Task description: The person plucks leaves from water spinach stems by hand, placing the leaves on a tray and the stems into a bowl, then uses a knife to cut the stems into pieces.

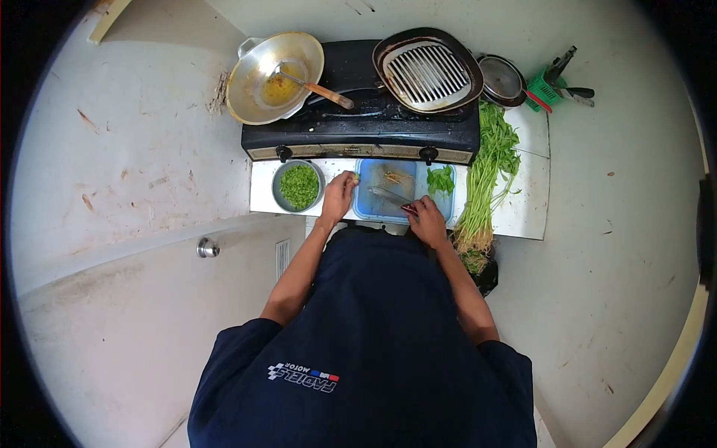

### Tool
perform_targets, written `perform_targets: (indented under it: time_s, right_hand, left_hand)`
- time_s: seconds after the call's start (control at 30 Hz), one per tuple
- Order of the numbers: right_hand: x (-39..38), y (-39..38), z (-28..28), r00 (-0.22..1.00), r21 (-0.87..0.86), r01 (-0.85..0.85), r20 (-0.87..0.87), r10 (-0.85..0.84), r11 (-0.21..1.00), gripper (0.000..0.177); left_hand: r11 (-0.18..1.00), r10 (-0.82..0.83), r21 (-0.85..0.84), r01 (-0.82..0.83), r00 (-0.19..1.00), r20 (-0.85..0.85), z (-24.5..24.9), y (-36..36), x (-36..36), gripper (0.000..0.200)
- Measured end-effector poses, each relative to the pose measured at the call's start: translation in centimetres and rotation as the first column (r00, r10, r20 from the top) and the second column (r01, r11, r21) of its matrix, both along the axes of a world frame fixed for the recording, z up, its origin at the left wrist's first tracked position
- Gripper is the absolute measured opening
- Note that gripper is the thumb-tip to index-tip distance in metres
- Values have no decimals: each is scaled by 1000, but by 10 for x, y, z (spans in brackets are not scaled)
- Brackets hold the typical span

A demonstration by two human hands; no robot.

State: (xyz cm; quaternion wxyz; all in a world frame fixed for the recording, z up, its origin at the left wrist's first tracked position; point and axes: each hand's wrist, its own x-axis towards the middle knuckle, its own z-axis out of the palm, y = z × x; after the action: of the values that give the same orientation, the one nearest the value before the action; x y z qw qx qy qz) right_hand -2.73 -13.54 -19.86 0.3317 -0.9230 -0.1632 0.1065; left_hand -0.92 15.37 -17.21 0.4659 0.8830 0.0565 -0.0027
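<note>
My right hand (428,220) is closed round the dark red handle of a knife (390,197), whose blade lies over the blue cutting board (366,203). At the board's left edge is my left hand (341,196), its fingers pressed together near a small pale green bit; what they hold is too small to name. Root trimmings (393,176) lie on the upper part of the board, and green leaves (441,179) rest at its right side. Left of my left hand stands a grey bowl (277,196) of chopped greens (299,187).
Behind the board stands a black stove (351,137) with a wok (245,95) holding a wooden-handled spatula (328,95), and a grill pan (385,69). Long leafy stems (485,179) with roots lie at the right, below a lidded pan (502,78) and a green basket (543,91) of utensils.
</note>
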Motion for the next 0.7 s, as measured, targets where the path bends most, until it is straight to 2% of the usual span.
perform_targets:
  time_s: [0.03,0.13,0.17,0.27,0.37,0.47,0.5,0.57,0.67,0.7]
  right_hand:
    - [1,0,-2,1000,-6,-28,2,28,1000,28]
    - [8,2,-7,993,7,-91,71,90,996,28]
    - [10,3,-9,989,18,-109,104,106,994,28]
    - [16,6,-13,982,19,-145,128,142,989,30]
    - [22,9,4,988,10,-146,45,146,989,34]
    - [30,19,20,987,104,-83,144,68,991,33]
    - [33,24,32,998,256,-54,-22,62,965,33]
    - [38,37,60,931,506,84,-346,113,859,33]
    - [42,49,73,889,602,64,-397,229,796,31]
    - [43,50,68,887,588,44,-395,240,808,29]
  left_hand:
    - [999,32,11,-32,999,27,11,1,-1,12]
    - [992,61,-111,-62,998,-12,28,8,-2,14]
    - [985,59,-160,-71,995,-79,32,12,-1,16]
    - [988,0,-156,-19,992,-125,58,15,2,17]
    - [991,-45,-134,29,992,-120,74,12,1,18]
    - [986,-129,-123,110,979,-156,88,3,2,20]
    - [982,-153,-136,129,971,-184,92,-2,3,22]
    - [963,-219,-199,180,955,-198,90,-10,1,31]
    - [936,-328,-204,288,924,-197,78,-17,-4,34]
    - [933,-350,-183,311,905,-244,85,-19,-3,36]
